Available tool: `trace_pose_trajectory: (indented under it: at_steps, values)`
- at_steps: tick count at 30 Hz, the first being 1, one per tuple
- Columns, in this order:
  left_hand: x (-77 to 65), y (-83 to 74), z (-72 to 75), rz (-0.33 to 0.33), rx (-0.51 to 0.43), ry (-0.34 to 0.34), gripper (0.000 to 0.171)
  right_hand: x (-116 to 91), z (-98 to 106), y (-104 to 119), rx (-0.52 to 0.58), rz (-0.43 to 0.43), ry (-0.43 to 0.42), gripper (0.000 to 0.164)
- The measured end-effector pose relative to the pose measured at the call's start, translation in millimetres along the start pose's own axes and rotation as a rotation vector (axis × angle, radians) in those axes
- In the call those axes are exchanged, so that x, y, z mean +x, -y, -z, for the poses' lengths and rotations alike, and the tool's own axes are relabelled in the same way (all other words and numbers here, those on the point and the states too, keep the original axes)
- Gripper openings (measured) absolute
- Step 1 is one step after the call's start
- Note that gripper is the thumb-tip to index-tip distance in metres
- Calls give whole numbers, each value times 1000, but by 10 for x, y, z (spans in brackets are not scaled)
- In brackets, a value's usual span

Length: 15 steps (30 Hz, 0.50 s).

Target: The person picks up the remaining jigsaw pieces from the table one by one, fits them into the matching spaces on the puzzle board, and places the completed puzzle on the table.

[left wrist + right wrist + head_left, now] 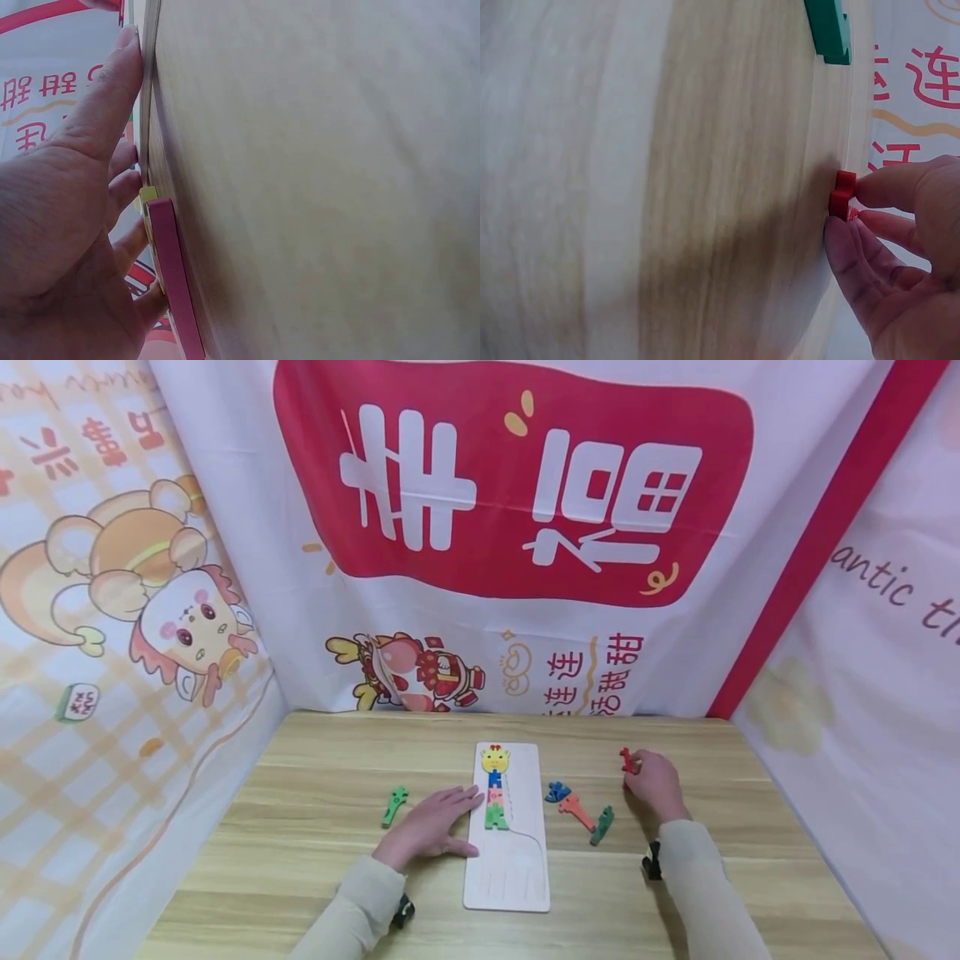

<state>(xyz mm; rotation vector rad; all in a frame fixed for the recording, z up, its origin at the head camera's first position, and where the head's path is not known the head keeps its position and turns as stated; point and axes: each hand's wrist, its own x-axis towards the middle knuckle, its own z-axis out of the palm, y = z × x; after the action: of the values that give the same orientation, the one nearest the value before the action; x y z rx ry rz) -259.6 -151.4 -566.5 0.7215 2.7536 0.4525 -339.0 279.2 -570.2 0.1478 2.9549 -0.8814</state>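
Observation:
A white puzzle board (pixel 525 860) lies upright in the middle of the table, with a yellow giraffe head (pixel 494 759) and blue, pink and green neck pieces (pixel 496 816) down its upper part. My left hand (pixel 435 823) rests at the board's left edge, fingers extended and thumb spread. In the left wrist view, a pink and yellow edged block (pixel 171 262) shows beside those fingers. To the right of the board, my right hand (pixel 654 781) pinches a small red puzzle piece (pixel 627 760) between thumb and fingertips, at the tabletop.
Blue (pixel 557 792), orange (pixel 576 811) and dark green pieces (pixel 602 825) lie between the board and my right hand. Left of my left hand is a green piece (pixel 394 805). Printed cloth (pixel 480 660) hangs behind the wooden table (pixel 322 793).

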Motion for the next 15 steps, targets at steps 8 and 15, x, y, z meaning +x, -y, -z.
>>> trace_pose_trajectory:
  at_steps: [8,15]
  values:
    - [-34,-43,-52,-16,-14,12,99,-90,10,-89,13,-8,-58,31]
    - [-41,-40,-17,-17,0,6,99,-118,50,-109,95,-64,-46,25]
